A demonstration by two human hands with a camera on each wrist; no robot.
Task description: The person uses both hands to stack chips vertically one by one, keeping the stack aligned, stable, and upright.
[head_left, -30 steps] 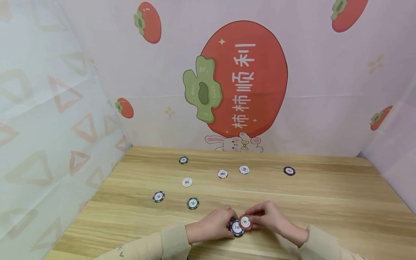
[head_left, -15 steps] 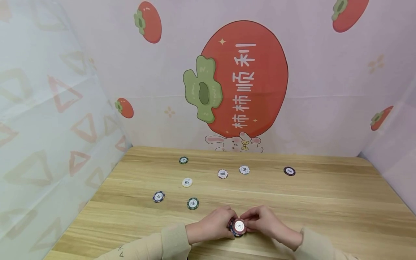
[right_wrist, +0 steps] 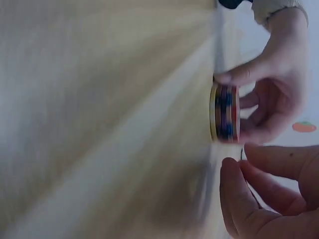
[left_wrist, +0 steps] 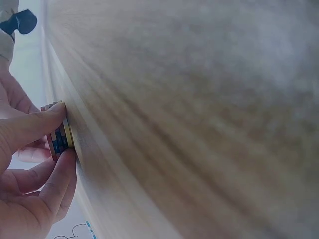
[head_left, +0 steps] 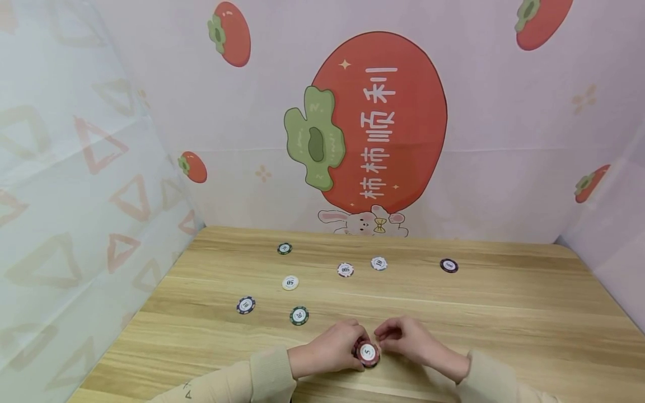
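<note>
My left hand (head_left: pixel 335 350) grips a short stack of poker chips on the table, thumb on one side and fingers on the other. On top lies a red poker chip (head_left: pixel 368 352) marked 5. Seen edge-on in the right wrist view, the stack (right_wrist: pixel 226 113) shows yellow, blue and red chip edges. My right hand (head_left: pixel 410 341) is just right of the stack, its fingers loosely bent and holding nothing. In the left wrist view the left thumb and fingers (left_wrist: pixel 60 184) press the stack's rim.
Loose chips lie farther back: a green 20 chip (head_left: pixel 299 315), a blue 10 chip (head_left: pixel 246 305), a white 50 chip (head_left: pixel 290 282), a 500 chip (head_left: pixel 345 270), a white 10 chip (head_left: pixel 379 263), a dark chip (head_left: pixel 449 265) and a green chip (head_left: pixel 284 248). Printed cloth walls surround the table.
My right hand has brought the red 5 chip leftward over the blue 10 chip, set it on the stack and let go. The left hand has stayed in place.
</note>
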